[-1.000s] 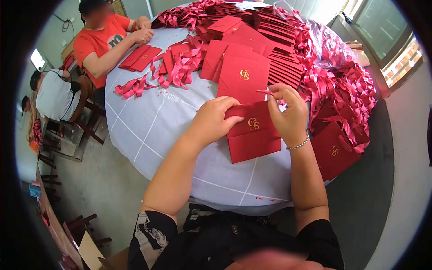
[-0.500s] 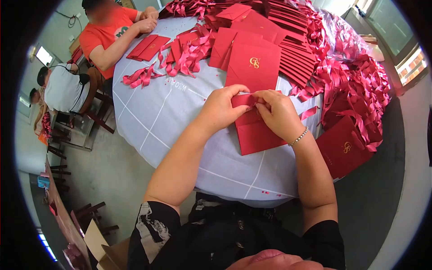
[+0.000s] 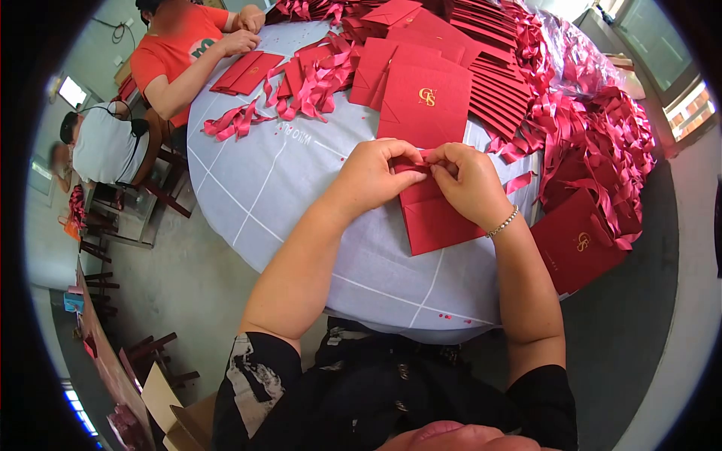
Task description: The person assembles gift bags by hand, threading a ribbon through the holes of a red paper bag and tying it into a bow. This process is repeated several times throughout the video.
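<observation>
A flat red paper bag (image 3: pixel 438 225) lies on the cloth-covered table in front of me. My left hand (image 3: pixel 372 179) pinches at its upper edge with thumb and bent fingers. Close beside it, my right hand (image 3: pixel 472 184), with a beaded bracelet at the wrist, is closed on the same edge. The fingertips almost meet and hide most of what lies between them; whether a ribbon is there I cannot make out. Just beyond, another red paper bag (image 3: pixel 423 109) with gold letters rests on other bags.
Loose red ribbons (image 3: pixel 320 83) lie left of the bags, and a large ribbon heap (image 3: pixel 594 143) covers the right side. Stacked bags (image 3: pixel 496 94) stand at the back. One bag (image 3: pixel 577 242) leans at the right edge. Across the table sits a person in an orange shirt (image 3: pixel 169 68).
Both of my hands stay at the bag's upper edge, fingers slightly shifted, the left ones more curled. The bag has moved slightly to the right. The other person's hands have moved a little.
</observation>
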A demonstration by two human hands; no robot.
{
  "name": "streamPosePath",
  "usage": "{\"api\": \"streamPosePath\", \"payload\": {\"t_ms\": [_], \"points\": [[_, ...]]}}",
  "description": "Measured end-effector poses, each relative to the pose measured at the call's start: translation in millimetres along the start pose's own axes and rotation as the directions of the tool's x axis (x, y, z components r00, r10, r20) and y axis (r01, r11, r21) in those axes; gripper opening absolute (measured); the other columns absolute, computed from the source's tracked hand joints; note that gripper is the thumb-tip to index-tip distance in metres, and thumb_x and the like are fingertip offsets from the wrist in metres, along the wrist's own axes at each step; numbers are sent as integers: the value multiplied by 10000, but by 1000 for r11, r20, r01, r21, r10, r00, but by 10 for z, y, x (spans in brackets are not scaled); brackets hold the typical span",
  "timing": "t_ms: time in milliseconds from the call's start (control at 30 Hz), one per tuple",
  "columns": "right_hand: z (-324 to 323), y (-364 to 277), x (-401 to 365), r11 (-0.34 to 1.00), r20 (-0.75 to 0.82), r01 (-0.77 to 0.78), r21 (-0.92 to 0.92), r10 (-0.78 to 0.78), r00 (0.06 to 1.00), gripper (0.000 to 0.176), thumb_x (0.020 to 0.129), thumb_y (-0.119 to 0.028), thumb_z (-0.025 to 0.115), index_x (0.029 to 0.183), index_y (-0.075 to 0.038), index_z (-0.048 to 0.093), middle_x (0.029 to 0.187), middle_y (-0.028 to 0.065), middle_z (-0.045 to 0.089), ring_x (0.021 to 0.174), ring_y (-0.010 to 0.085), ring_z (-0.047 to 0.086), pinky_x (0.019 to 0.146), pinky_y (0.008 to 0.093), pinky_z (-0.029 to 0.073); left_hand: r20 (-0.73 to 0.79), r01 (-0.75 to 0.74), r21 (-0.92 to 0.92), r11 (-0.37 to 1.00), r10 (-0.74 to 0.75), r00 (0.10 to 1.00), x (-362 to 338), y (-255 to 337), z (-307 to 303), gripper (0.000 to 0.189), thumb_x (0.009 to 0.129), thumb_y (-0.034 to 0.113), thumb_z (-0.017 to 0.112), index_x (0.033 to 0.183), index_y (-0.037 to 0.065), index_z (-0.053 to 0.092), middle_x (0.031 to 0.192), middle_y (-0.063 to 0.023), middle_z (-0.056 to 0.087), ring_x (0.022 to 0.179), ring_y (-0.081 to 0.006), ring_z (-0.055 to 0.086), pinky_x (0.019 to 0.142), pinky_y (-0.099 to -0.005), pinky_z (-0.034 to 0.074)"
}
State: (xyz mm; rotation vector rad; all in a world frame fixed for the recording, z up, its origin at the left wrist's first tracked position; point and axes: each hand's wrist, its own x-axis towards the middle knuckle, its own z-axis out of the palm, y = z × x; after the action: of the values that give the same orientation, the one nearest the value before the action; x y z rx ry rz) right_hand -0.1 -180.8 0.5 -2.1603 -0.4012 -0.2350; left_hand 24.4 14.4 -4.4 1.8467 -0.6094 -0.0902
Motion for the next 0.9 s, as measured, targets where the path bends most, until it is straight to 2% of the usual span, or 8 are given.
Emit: {"api": "streamPosePath", "payload": {"t_ms": [233, 300, 433, 533, 600, 633, 867, 900], "points": [[11, -18, -2, 999, 19, 31, 8, -31, 999, 116, 836, 1, 642, 940, 31, 683, 850, 169, 695, 727, 252, 678, 674, 338, 532, -7, 31, 70, 997, -31, 1000, 24, -85, -8, 113, 905, 90, 700, 943, -17, 705, 902, -44, 683, 810, -90, 609, 749, -250, 492], [-16, -120, -19, 988, 79, -51, 145, 40, 996, 98, 859, -13, 667, 941, 37, 681, 793, 134, 685, 660, 171, 643, 623, 296, 510, -51, -42, -20, 999, 41, 998, 35, -132, 10, 155, 880, 125, 708, 903, -28, 699, 841, -101, 682, 760, -141, 633, 698, -294, 498], [-39, -84, -6, 973, 70, -133, 187, 122, 990, 95, 887, -31, 683, 950, 40, 686, 738, 75, 666, 617, 94, 590, 580, 252, 483, -34, -23, -110, 994, 19, 999, 48, -144, 25, 148, 886, 112, 696, 945, -24, 691, 855, -75, 690, 767, -124, 628, 707, -286, 501], [-105, -31, 13, 903, 16, -231, 364, 241, 970, 92, 922, -46, 665, 961, 31, 697, 740, 10, 655, 627, 54, 567, 568, 229, 464, -60, 61, -247, 967, -78, 995, 48, -83, 5, 185, 862, 87, 713, 1012, -16, 678, 891, -62, 702, 785, -111, 631, 718, -274, 510], [-156, 49, 36, 944, -88, -202, 260, 231, 969, 95, 926, -54, 664, 956, 29, 699, 744, 5, 653, 651, 47, 566, 575, 219, 457, 23, 142, -58, 988, -141, 990, 18, -44, -32, 316, 863, 39, 726, 1165, 11, 637, 989, -24, 693, 874, -68, 625, 785, -223, 509], [-193, 80, 41, 936, -70, -235, 264, 261, 963, 100, 929, -67, 666, 951, 28, 692, 756, -1, 651, 671, 44, 567, 586, 210, 455, 5, 126, -143, 982, -126, 992, 18, -38, -25, 289, 787, 58, 769, 1050, -10, 671, 955, -78, 720, 820, -121, 656, 723, -268, 523], [-203, 113, 26, 912, 42, -272, 307, 273, 961, 84, 935, -52, 661, 955, 30, 661, 777, 5, 656, 690, 51, 585, 595, 204, 464, -13, 52, -4, 999, -52, 999, 5, -6, -47, 339, 751, 30, 776, 1071, -15, 674, 971, -105, 721, 839, -146, 671, 747, -284, 532], [-179, 106, 26, 893, 70, -274, 358, 267, 961, 81, 935, -45, 659, 956, 34, 657, 779, 14, 663, 695, 60, 602, 603, 206, 477, -5, 63, 28, 998, -63, 998, 4, -4, -51, 349, 761, 36, 781, 1092, 4, 675, 987, -68, 718, 873, -125, 656, 796, -280, 520]]}}
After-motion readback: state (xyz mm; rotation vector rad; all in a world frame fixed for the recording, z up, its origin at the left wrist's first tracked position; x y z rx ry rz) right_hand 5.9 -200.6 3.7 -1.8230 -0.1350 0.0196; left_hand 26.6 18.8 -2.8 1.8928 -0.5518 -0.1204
